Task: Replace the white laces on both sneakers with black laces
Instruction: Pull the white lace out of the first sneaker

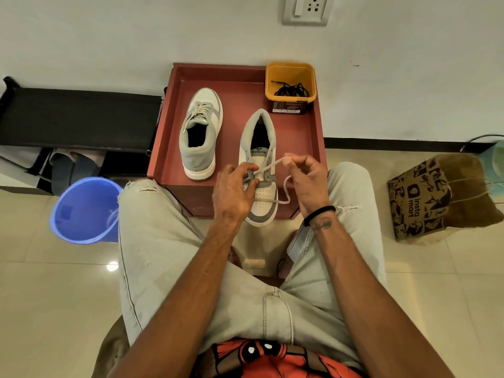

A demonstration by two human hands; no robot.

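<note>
Two grey-and-white sneakers stand on a red tray table (305,137). The left sneaker (200,132) keeps its white laces tied. The right sneaker (260,165) lies with its toe toward me, most eyelets bare. My left hand (234,192) pinches the eyelet flap on the sneaker's left side. My right hand (306,175) pinches the white lace (272,164) and holds it taut, up and to the right; its loose part loops across the toe. Black laces (291,90) lie in a yellow tub (290,80) at the tray's far right corner.
A blue bucket (86,210) stands on the floor by my left knee. A brown paper bag (436,197) sits at the right. A black shoe rack (79,118) is at the left against the wall. My knees flank the tray's near edge.
</note>
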